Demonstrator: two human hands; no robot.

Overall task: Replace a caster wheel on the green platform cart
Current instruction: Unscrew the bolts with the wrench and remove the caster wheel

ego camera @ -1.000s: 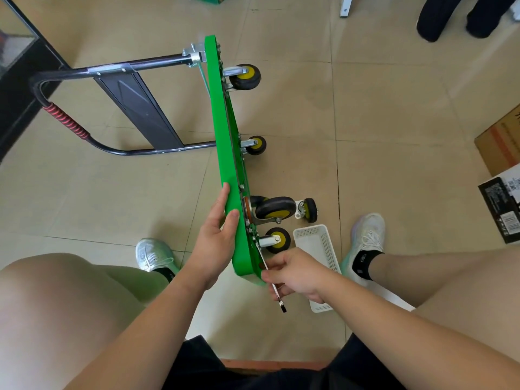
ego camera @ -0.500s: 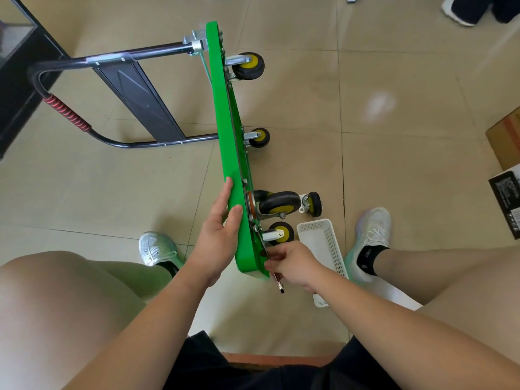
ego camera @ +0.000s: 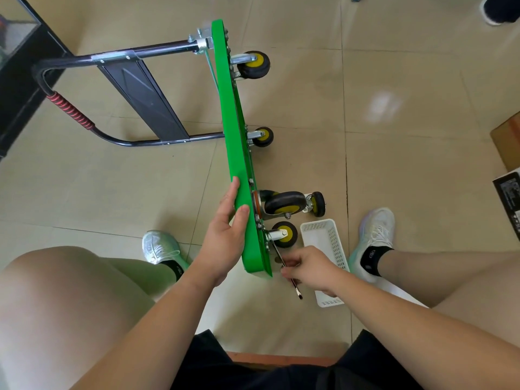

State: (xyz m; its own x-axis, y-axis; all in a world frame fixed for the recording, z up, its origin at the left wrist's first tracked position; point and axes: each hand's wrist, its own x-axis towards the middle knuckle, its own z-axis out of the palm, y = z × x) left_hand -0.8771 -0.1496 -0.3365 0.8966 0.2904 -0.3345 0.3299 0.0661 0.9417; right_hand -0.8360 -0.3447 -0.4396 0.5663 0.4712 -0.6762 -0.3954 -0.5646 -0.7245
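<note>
The fingers (ego camera: pixel 234 192) of the left hand (ego camera: pixel 225 237) lie straight and close together against the smooth face of the green platform cart (ego camera: pixel 233 122), with the thumb laid over its upper edge. The fingers (ego camera: pixel 292 262) of the right hand (ego camera: pixel 311 270) are curled and pinch a slim metal tool (ego camera: pixel 297 291), a thin shiny shaft with a dark tip. It slants up to the bolts beside the near caster wheel (ego camera: pixel 284 235).

The cart stands on its long edge on the floor (ego camera: pixel 408 170), between the person's knees, its glossy green deck seen edge-on. 4 casters jut from its right side, each a black rubber tyre on a yellow hub in a bright steel fork; the 3rd (ego camera: pixel 284 203) is larger and sits on an orange plate. A further small caster (ego camera: pixel 318 204) lies just beyond it. The folding handle (ego camera: pixel 146 52) is black tube with a red ribbed grip (ego camera: pixel 70 114) and a flat grey panel (ego camera: pixel 140 91).

A white plastic basket (ego camera: pixel 332 243) with perforated walls rests beside the right hand. The floor is glossy beige tile. At the right edge sit a brown cardboard box (ego camera: pixel 508 142) and a black printed box (ego camera: pixel 509 201); its writing is too small to read.
</note>
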